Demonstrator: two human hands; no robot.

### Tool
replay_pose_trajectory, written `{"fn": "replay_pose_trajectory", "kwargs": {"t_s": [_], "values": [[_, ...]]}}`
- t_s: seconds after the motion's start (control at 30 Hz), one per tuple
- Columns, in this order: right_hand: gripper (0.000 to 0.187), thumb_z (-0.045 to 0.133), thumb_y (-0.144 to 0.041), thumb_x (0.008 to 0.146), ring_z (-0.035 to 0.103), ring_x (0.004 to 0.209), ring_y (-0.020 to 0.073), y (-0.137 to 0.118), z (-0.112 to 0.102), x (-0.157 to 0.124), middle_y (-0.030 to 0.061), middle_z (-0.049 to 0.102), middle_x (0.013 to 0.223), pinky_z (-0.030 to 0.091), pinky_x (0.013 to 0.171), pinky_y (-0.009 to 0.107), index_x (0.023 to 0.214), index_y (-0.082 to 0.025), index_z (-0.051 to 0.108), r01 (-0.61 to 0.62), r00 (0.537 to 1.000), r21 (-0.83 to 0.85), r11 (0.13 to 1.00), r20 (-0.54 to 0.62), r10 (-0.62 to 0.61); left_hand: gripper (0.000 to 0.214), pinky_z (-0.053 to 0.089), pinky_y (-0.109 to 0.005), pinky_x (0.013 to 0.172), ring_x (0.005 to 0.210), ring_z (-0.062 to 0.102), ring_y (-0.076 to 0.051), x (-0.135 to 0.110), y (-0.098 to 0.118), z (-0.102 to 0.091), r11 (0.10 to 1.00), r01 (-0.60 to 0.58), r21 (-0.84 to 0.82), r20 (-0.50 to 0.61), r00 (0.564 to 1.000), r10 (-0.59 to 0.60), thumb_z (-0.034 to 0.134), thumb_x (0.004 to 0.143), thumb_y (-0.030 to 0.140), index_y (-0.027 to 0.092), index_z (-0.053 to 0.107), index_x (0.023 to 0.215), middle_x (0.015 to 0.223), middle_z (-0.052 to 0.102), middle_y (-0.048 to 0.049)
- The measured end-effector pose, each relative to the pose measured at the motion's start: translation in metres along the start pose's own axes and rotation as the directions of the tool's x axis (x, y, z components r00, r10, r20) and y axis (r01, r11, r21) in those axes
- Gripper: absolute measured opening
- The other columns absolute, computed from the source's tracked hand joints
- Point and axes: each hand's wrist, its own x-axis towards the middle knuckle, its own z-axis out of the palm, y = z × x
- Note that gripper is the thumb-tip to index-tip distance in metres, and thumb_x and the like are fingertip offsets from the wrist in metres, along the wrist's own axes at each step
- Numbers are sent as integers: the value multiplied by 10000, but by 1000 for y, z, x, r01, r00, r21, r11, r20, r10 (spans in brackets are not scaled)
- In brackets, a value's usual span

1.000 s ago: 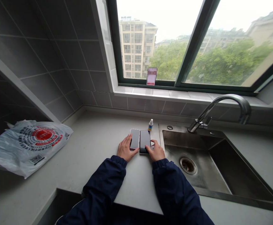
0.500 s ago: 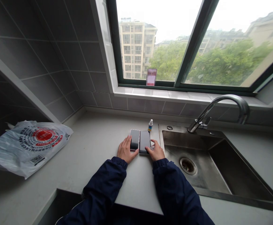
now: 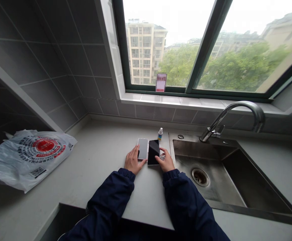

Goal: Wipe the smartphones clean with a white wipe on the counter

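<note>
Beneath the window point(image 3: 158, 36), the pale desk point(image 3: 100, 144) carries a grey-screened smartphone point(image 3: 143, 148) left of a black-screened smartphone point(image 3: 153, 151), long axes running toward the sill point(image 3: 171, 99). The left hand point(image 3: 132, 161) splays its fingers around the first's near left corner; the right hand point(image 3: 167, 162) pinches the second's right edge, thumb on top.

The pale grey worktop point(image 3: 98, 150) bears a red-printed white plastic bag point(image 3: 15, 164), a silver-edged rectangular phone point(image 3: 143, 148), a white-capped bottle point(image 3: 160, 134) and a black rectangular phone point(image 3: 153, 150), its contact unclear.
</note>
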Motion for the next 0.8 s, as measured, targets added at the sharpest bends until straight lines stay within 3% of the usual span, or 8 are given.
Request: {"fn": "replay_pose_trajectory", "kwargs": {"t_s": [0.33, 0.53, 0.6, 0.7, 0.77, 0.8], "values": [[466, 642, -362, 708, 418, 479, 69, -12, 1, -3, -31, 503, 780, 358, 432, 198, 1147, -208, 611, -37, 998, 366, 930, 56, 17, 794, 348, -493, 1103, 1363, 392, -303, 1, 4, -5, 994, 21, -104, -29, 999, -24, 586, 822, 448, 188, 244, 1489, 1499, 393, -145], [405, 630, -403, 738, 367, 421, 35, -24, -4, -7, -33, 453, 840, 234, 310, 159, 1099, -229, 573, -114, 992, 550, 827, 105, 67, 438, 385, -437, 1101, 1283, 478, -242, 4, 10, -16, 950, -32, -309, -261, 964, -53, 467, 913, 322, 177, 475, 1327, 1345, 534, -124], [397, 635, -414, 743, 347, 404, 26, -28, -5, -8, -45, 436, 827, 222, 299, 152, 1090, -244, 551, -118, 991, 601, 791, 127, 51, 375, 430, -435, 1064, 1216, 534, -242, 2, 15, -20, 915, -31, -403, -287, 953, -94, 458, 920, 334, 184, 534, 1256, 1276, 575, -118], [384, 649, -440, 750, 305, 377, 17, -36, -3, -15, -68, 423, 771, 220, 294, 146, 1066, -262, 524, -108, 988, 659, 745, 158, 4, 407, 574, -410, 843, 944, 669, -220, -6, 24, -22, 757, 79, -648, -154, 960, -232, 452, 923, 423, 193, 527, 1250, 1156, 629, -115], [375, 660, -458, 757, 295, 364, 17, -41, 1, -21, -75, 431, 737, 216, 293, 142, 1046, -265, 520, -106, 982, 681, 725, 184, -29, 509, 592, -357, 559, 612, 664, -168, -12, 30, -19, 550, 249, -797, 68, 943, -327, 430, 914, 520, 198, 462, 1307, 977, 670, -92], [373, 667, -465, 756, 304, 360, 19, -43, 4, -24, -74, 444, 727, 219, 293, 143, 1034, -263, 522, -106, 979, 687, 719, 198, -45, 559, 569, -337, 480, 551, 644, -159, -15, 31, -17, 430, 317, -845, 174, 925, -338, 416, 907, 562, 205, 428, 1337, 961, 672, -90]]}}
